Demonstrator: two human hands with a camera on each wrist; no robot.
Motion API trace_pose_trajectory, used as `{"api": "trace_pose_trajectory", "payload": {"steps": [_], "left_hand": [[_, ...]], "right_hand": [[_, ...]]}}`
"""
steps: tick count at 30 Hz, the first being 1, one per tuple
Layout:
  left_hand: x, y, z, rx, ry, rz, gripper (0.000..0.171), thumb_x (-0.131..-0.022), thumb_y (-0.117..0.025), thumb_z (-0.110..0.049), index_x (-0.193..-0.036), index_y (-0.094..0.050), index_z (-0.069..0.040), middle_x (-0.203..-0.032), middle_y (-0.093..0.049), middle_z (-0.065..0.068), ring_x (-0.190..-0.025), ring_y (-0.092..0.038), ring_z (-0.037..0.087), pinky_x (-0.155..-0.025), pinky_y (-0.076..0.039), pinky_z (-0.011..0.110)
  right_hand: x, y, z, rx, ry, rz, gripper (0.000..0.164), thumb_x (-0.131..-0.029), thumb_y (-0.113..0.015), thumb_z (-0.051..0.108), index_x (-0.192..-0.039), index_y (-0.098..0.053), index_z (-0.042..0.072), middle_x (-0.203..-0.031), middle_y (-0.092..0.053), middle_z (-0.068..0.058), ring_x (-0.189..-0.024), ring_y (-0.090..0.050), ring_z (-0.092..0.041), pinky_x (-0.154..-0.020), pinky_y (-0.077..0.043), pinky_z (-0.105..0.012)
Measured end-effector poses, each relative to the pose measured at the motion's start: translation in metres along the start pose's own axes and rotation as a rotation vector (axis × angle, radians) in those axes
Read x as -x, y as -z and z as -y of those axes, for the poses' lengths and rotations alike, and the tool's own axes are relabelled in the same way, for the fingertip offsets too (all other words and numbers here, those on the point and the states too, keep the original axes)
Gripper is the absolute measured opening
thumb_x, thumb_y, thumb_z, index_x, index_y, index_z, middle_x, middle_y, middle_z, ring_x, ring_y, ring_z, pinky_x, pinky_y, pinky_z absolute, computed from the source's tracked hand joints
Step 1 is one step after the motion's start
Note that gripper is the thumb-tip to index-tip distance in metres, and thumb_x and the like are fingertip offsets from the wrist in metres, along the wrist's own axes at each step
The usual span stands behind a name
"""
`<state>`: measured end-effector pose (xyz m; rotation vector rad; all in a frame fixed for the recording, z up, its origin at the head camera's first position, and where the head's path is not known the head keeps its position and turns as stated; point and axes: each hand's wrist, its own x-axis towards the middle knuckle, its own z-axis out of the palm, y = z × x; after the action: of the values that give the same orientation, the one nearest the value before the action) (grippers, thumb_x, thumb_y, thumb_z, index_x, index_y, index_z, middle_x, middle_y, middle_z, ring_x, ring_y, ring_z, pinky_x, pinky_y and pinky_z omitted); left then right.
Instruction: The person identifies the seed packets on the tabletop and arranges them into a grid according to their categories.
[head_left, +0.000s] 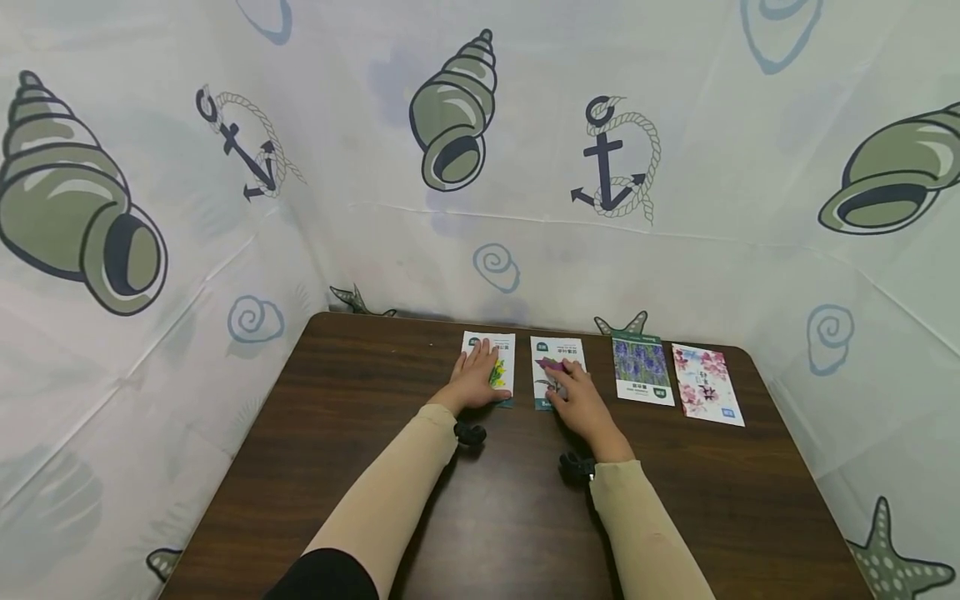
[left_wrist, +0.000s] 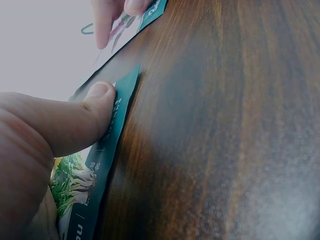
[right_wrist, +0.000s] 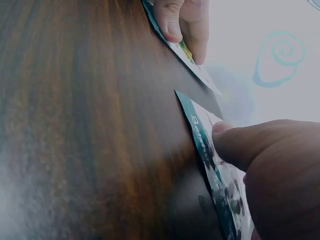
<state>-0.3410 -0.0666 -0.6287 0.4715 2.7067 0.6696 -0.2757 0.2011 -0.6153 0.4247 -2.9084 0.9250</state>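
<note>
My left hand (head_left: 472, 384) rests on a white seed packet (head_left: 507, 353) with a yellow-flowered plant on it, fingers extended across its face. In the left wrist view, the thumb (left_wrist: 95, 112) presses the packet's dark green bottom strip, above a picture of green leafy stems. Just to the right, my right hand (head_left: 584, 405) lies over a second white seed packet (head_left: 540, 385), printed with a purple leaf. Its fingers are spread, and the right wrist view has the thumb (right_wrist: 232, 142) on the packet near its green strip. Both packets lie flat, partly hidden by the hands.
Right of my hands lie a packet with purple flowers (head_left: 641, 367) and another with pink blossoms (head_left: 707, 385), side by side near the back edge of the dark wooden table (head_left: 360, 417). A pale curtain (head_left: 540, 250) with shells and anchors surrounds the table.
</note>
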Motion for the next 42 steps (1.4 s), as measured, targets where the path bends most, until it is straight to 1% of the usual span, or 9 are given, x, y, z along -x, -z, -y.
{"api": "trace_pose_trajectory", "payload": {"steps": [5, 10, 12, 17, 21, 25, 29, 35, 42], "left_hand": [[0.0, 0.0, 0.0, 0.009, 0.0, -0.001, 0.113, -0.099, -0.075, -0.057, -0.177, -0.005, -0.017, -0.184, 0.014, 0.006, -0.172, 0.016, 0.024, -0.138, 0.014, 0.052], [-0.001, 0.001, 0.0, 0.01, 0.001, -0.001, 0.114, -0.098, -0.075, -0.059, -0.177, -0.005, -0.018, -0.185, 0.013, 0.006, -0.172, 0.016, 0.024, -0.138, 0.014, 0.052], [-0.001, 0.001, 0.0, 0.006, 0.006, 0.004, 0.114, -0.098, -0.075, -0.06, -0.177, -0.004, -0.018, -0.185, 0.014, 0.005, -0.171, 0.017, 0.023, -0.138, 0.014, 0.052], [-0.002, 0.0, 0.001, -0.002, 0.002, -0.003, 0.114, -0.098, -0.075, -0.06, -0.178, -0.005, -0.018, -0.184, 0.014, 0.005, -0.172, 0.016, 0.023, -0.138, 0.013, 0.052], [-0.002, 0.0, 0.001, -0.004, -0.005, -0.009, 0.113, -0.099, -0.075, -0.06, -0.178, -0.006, -0.017, -0.185, 0.013, 0.006, -0.172, 0.015, 0.025, -0.138, 0.012, 0.053], [-0.002, 0.0, 0.001, -0.015, 0.002, -0.002, 0.115, -0.098, -0.074, -0.062, -0.177, -0.004, -0.018, -0.185, 0.014, 0.005, -0.172, 0.016, 0.024, -0.138, 0.012, 0.053], [-0.001, -0.001, 0.003, -0.007, -0.01, -0.01, 0.113, -0.099, -0.074, -0.059, -0.177, -0.006, -0.016, -0.185, 0.013, 0.007, -0.172, 0.015, 0.026, -0.138, 0.012, 0.053], [0.0, -0.002, 0.005, 0.007, -0.021, -0.009, 0.112, -0.099, -0.075, -0.057, -0.177, -0.005, -0.017, -0.185, 0.014, 0.006, -0.172, 0.016, 0.024, -0.138, 0.014, 0.051], [0.002, 0.001, 0.002, 0.005, -0.018, -0.001, 0.114, -0.098, -0.074, -0.061, -0.177, -0.005, -0.018, -0.185, 0.014, 0.005, -0.172, 0.016, 0.023, -0.138, 0.013, 0.051]], "right_hand": [[0.005, 0.006, -0.002, -0.021, -0.011, -0.025, 0.051, -0.109, -0.071, 0.025, -0.156, -0.061, 0.011, -0.173, -0.039, -0.025, -0.165, -0.027, -0.049, -0.133, -0.021, -0.069], [0.009, 0.016, -0.006, -0.034, -0.01, -0.041, 0.05, -0.109, -0.07, 0.022, -0.156, -0.061, 0.013, -0.174, -0.038, -0.025, -0.167, -0.022, -0.049, -0.133, -0.018, -0.071], [0.01, 0.021, -0.008, -0.038, -0.025, -0.036, 0.05, -0.109, -0.07, 0.022, -0.157, -0.06, 0.014, -0.175, -0.036, -0.025, -0.168, -0.019, -0.048, -0.133, -0.017, -0.071], [0.013, 0.036, -0.014, -0.054, -0.053, -0.05, 0.049, -0.109, -0.069, 0.02, -0.157, -0.06, 0.012, -0.176, -0.032, -0.026, -0.168, -0.016, -0.05, -0.132, -0.02, -0.073], [0.014, 0.046, -0.02, -0.048, -0.051, -0.076, 0.05, -0.109, -0.069, 0.017, -0.157, -0.059, 0.008, -0.175, -0.031, -0.028, -0.166, -0.018, -0.053, -0.129, -0.024, -0.075], [0.017, 0.055, -0.028, -0.038, -0.065, -0.09, 0.05, -0.109, -0.068, 0.017, -0.157, -0.059, 0.007, -0.175, -0.032, -0.028, -0.165, -0.021, -0.053, -0.128, -0.026, -0.075], [0.018, 0.061, -0.039, -0.039, -0.084, -0.102, 0.05, -0.11, -0.067, 0.017, -0.158, -0.057, 0.008, -0.175, -0.032, -0.028, -0.163, -0.024, -0.054, -0.128, -0.027, -0.074], [0.017, 0.069, -0.058, -0.024, -0.104, -0.115, 0.05, -0.109, -0.066, 0.016, -0.157, -0.056, 0.004, -0.17, -0.034, -0.036, -0.16, -0.025, -0.062, -0.124, -0.028, -0.079], [0.013, 0.077, -0.082, 0.025, -0.118, -0.121, 0.049, -0.109, -0.067, 0.015, -0.154, -0.057, -0.001, -0.165, -0.038, -0.04, -0.154, -0.033, -0.064, -0.124, -0.031, -0.077]]}}
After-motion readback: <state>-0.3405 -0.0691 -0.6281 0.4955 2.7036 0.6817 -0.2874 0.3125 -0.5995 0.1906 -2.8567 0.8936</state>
